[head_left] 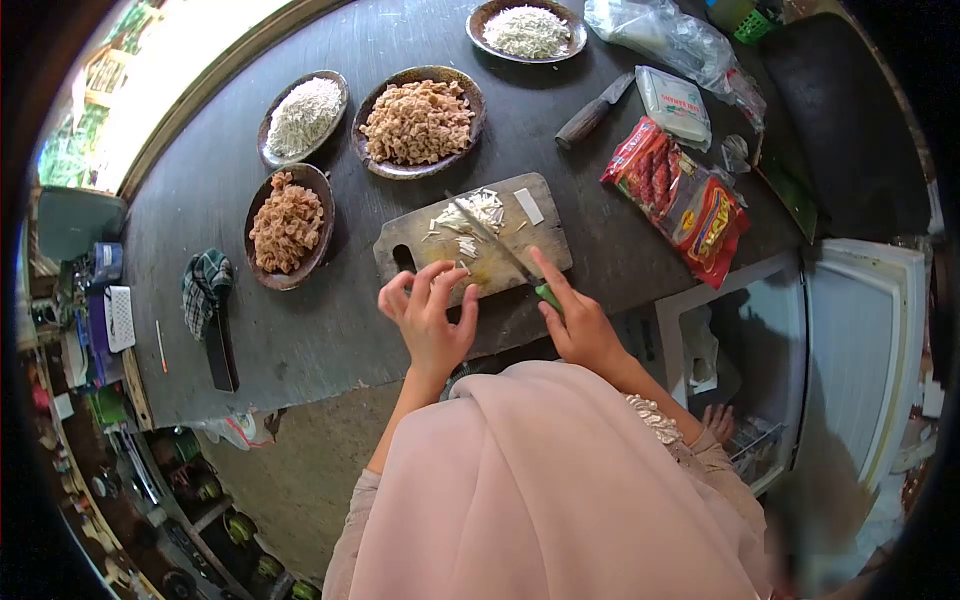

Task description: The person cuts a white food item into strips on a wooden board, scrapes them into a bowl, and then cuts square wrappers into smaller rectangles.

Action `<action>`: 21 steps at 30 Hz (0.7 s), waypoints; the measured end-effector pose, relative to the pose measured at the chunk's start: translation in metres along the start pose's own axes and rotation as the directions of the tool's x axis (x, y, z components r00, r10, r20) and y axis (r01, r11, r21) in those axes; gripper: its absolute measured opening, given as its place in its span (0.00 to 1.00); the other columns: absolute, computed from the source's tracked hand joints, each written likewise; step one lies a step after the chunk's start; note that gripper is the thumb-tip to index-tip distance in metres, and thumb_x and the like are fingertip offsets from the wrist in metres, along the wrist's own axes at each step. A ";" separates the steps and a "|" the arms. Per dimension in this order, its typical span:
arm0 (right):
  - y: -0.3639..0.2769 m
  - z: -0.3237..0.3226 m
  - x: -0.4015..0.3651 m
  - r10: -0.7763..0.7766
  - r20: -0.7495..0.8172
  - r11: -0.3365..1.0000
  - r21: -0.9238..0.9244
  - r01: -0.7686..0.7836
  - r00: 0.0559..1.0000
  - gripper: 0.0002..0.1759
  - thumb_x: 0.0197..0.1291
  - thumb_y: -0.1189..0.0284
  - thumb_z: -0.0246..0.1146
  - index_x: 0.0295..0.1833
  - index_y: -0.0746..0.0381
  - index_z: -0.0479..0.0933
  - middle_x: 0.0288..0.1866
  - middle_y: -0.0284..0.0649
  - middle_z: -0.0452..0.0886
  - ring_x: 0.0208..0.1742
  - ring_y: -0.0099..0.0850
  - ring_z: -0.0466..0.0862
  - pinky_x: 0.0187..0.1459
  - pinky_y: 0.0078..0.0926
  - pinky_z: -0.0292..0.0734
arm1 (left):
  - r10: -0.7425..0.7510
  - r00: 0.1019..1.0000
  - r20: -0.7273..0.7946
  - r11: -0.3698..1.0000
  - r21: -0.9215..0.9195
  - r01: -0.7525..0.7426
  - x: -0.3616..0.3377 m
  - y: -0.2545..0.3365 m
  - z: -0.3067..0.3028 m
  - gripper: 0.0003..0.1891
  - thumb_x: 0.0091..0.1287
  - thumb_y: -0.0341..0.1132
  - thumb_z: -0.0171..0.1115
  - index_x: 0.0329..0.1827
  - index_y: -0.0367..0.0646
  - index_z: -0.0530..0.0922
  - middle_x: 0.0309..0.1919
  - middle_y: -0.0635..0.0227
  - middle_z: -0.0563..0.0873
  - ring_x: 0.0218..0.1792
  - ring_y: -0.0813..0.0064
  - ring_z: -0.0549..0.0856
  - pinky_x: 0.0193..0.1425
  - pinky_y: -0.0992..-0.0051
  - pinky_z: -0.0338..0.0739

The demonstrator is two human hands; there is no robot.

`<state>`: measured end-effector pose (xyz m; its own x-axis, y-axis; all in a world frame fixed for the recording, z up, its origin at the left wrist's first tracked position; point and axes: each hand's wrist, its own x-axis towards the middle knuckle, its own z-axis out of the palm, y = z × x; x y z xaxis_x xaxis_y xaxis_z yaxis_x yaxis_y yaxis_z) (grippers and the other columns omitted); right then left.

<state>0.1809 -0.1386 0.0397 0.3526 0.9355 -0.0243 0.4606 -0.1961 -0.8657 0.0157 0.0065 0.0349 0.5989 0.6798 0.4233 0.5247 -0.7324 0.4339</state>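
Note:
My right hand (582, 325) grips the green handle of a knife (497, 243), index finger stretched along it. The blade lies across a wooden cutting board (548, 207) and its pile of chopped white strips (480, 212). At the board's near edge is my left hand (432, 312), its fingers spread and slightly bent. A small white bit shows by a fingertip of that hand. One flat white slice (529, 206) rests apart at the right of the board.
Beyond the board stand plates of brown chunks (417, 122) and white shreds (305, 117). Rightward lie a second knife (595, 112), a red packet (680, 195) and a white bag (675, 107). Another person's hand (718, 422) is by the open refrigerator (865, 345). A checked cloth (207, 290) lies left.

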 end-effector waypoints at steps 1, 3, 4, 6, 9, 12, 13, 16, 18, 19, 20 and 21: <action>0.004 -0.007 0.002 -0.007 0.010 1.000 0.005 0.007 1.000 0.42 0.69 0.78 0.57 0.85 0.51 0.50 0.56 0.61 0.82 0.50 0.63 0.83 0.50 0.54 0.78 | 0.016 1.000 -0.007 1.000 -0.014 -0.016 0.005 0.010 0.005 0.10 0.62 0.36 0.72 0.47 0.54 0.85 0.53 0.78 0.85 0.61 0.62 0.70 0.70 0.59 0.55; 0.011 -0.023 0.008 -0.144 -0.136 0.989 0.005 0.146 0.980 0.41 0.70 0.78 0.57 0.85 0.55 0.51 0.68 0.61 0.76 0.58 0.64 0.81 0.56 0.52 0.77 | 0.062 0.998 0.005 0.998 0.015 -0.062 0.017 0.020 0.022 0.15 0.61 0.40 0.73 0.51 0.54 0.85 0.53 0.76 0.84 0.60 0.61 0.71 0.69 0.57 0.57; 0.013 -0.032 0.009 -0.150 -0.133 0.988 0.009 0.153 0.980 0.41 0.70 0.78 0.57 0.85 0.55 0.51 0.68 0.61 0.76 0.58 0.64 0.81 0.56 0.52 0.77 | 0.077 0.997 0.022 0.997 0.024 -0.077 0.027 0.026 0.030 0.18 0.61 0.40 0.72 0.55 0.53 0.84 0.55 0.74 0.83 0.61 0.61 0.71 0.69 0.56 0.57; 0.016 -0.048 0.009 -0.035 -0.097 0.996 0.080 0.042 0.995 0.40 0.70 0.78 0.57 0.85 0.58 0.51 0.75 0.60 0.69 0.63 0.64 0.78 0.60 0.49 0.76 | 0.082 0.993 0.079 0.993 0.073 -0.087 0.048 0.036 0.042 0.28 0.62 0.43 0.73 0.66 0.49 0.80 0.60 0.67 0.81 0.64 0.58 0.70 0.72 0.56 0.56; 0.026 -0.060 0.010 -0.078 -0.099 0.995 0.054 0.084 0.992 0.41 0.69 0.78 0.58 0.85 0.58 0.51 0.75 0.60 0.70 0.64 0.64 0.78 0.60 0.48 0.76 | 0.048 0.988 0.148 0.979 0.191 -0.076 0.075 0.038 0.054 0.30 0.62 0.47 0.73 0.66 0.48 0.80 0.60 0.67 0.79 0.64 0.58 0.71 0.72 0.55 0.55; 0.034 -0.061 0.012 -0.125 -0.111 0.990 0.052 0.131 0.986 0.42 0.68 0.78 0.59 0.84 0.58 0.51 0.74 0.60 0.71 0.62 0.64 0.78 0.60 0.48 0.76 | 0.094 0.982 0.166 0.970 0.209 -0.128 0.085 0.035 0.057 0.28 0.60 0.48 0.75 0.63 0.51 0.82 0.59 0.68 0.79 0.64 0.59 0.71 0.73 0.52 0.55; 0.034 -0.063 0.011 -0.120 -0.118 0.990 0.054 0.127 0.986 0.42 0.68 0.78 0.59 0.84 0.58 0.51 0.74 0.60 0.71 0.62 0.64 0.78 0.60 0.48 0.76 | 0.121 0.977 0.174 0.966 0.207 -0.157 0.087 0.036 0.058 0.27 0.58 0.47 0.76 0.61 0.52 0.83 0.56 0.68 0.79 0.64 0.60 0.70 0.74 0.52 0.54; 0.033 -0.066 0.008 -0.010 -0.070 0.989 0.145 0.020 0.998 0.42 0.68 0.78 0.60 0.84 0.58 0.51 0.74 0.61 0.70 0.63 0.64 0.78 0.60 0.48 0.76 | 0.122 0.972 0.202 0.962 0.215 -0.166 0.091 0.039 0.056 0.23 0.60 0.48 0.75 0.58 0.56 0.84 0.56 0.69 0.80 0.63 0.58 0.72 0.72 0.51 0.55; 0.036 -0.068 0.009 -0.088 -0.122 0.985 0.136 0.104 0.989 0.42 0.68 0.78 0.60 0.84 0.57 0.52 0.73 0.62 0.71 0.63 0.65 0.78 0.60 0.48 0.76 | 0.099 0.967 0.234 0.972 0.187 -0.145 0.098 0.043 0.055 0.22 0.59 0.47 0.75 0.56 0.55 0.84 0.55 0.69 0.80 0.63 0.58 0.72 0.72 0.51 0.55; 0.036 -0.071 0.008 -0.086 -0.120 0.985 0.137 0.102 0.989 0.42 0.68 0.78 0.60 0.84 0.57 0.52 0.73 0.62 0.71 0.63 0.65 0.78 0.60 0.48 0.76 | 0.068 0.962 0.263 0.979 0.169 -0.115 0.100 0.043 0.055 0.21 0.58 0.46 0.76 0.54 0.54 0.84 0.54 0.69 0.80 0.62 0.59 0.73 0.72 0.51 0.55; 0.036 -0.075 0.008 -0.040 -0.094 0.986 0.159 0.055 0.995 0.42 0.68 0.78 0.60 0.84 0.58 0.52 0.73 0.63 0.71 0.63 0.64 0.78 0.61 0.47 0.76 | 0.068 0.963 0.262 0.987 0.122 -0.103 0.103 0.041 0.056 0.20 0.55 0.44 0.77 0.50 0.53 0.83 0.52 0.68 0.80 0.61 0.59 0.73 0.72 0.52 0.55; 0.037 -0.078 0.008 0.005 -0.065 0.984 0.180 0.007 0.998 0.42 0.68 0.78 0.60 0.84 0.58 0.52 0.73 0.63 0.71 0.64 0.64 0.77 0.61 0.47 0.75 | 0.061 0.962 0.265 0.987 0.127 -0.097 0.106 0.039 0.057 0.20 0.55 0.44 0.77 0.50 0.53 0.83 0.52 0.68 0.80 0.61 0.59 0.73 0.72 0.52 0.55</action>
<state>0.2638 -0.1615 0.0466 0.4076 0.9132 0.0039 0.3084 -0.1336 -0.9418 0.1346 0.0479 0.0515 0.7687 0.5996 0.2226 0.5363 -0.7939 0.2864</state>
